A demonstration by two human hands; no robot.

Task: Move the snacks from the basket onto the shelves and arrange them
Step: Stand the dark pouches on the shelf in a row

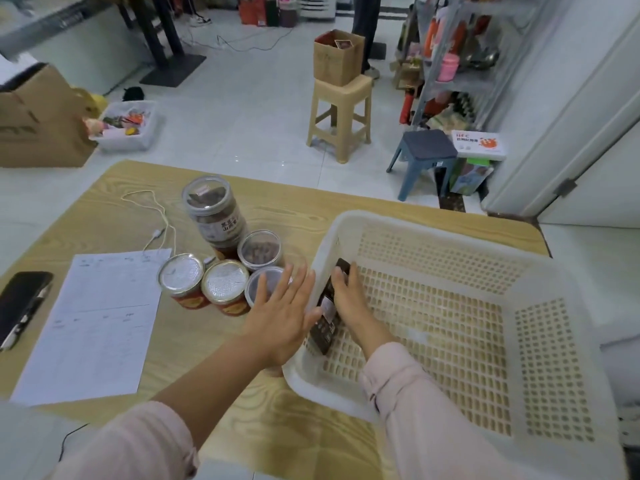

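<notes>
Head view: the right hand [349, 299] is inside the basket [450, 230], fingers curled over the upper edge of a dark snack packet [327, 313] and holding it.

The packet stands on edge, leaning on the inner face of the basket's left wall. Judgement: the hand pins it against that wall to get purchase before lifting.

The left hand [280, 317] is spread flat with fingers straight and holds nothing. Its palm lies against the outer face of the same wall. Judgement: it braces the light basket so it does not skid on the table [294, 209].

No other snack is visible in the basket.

Just left of the basket is a cluster of short jars [221, 285], with a tall jar [214, 216] behind them. Farther left lie a paper sheet [97, 323] and a phone [20, 303].

The shelves [460, 64] stand well beyond the basket's far side, across the floor. Judgement: the jars are staged on the table and not yet shelved, and the packet is the last item out.
</notes>
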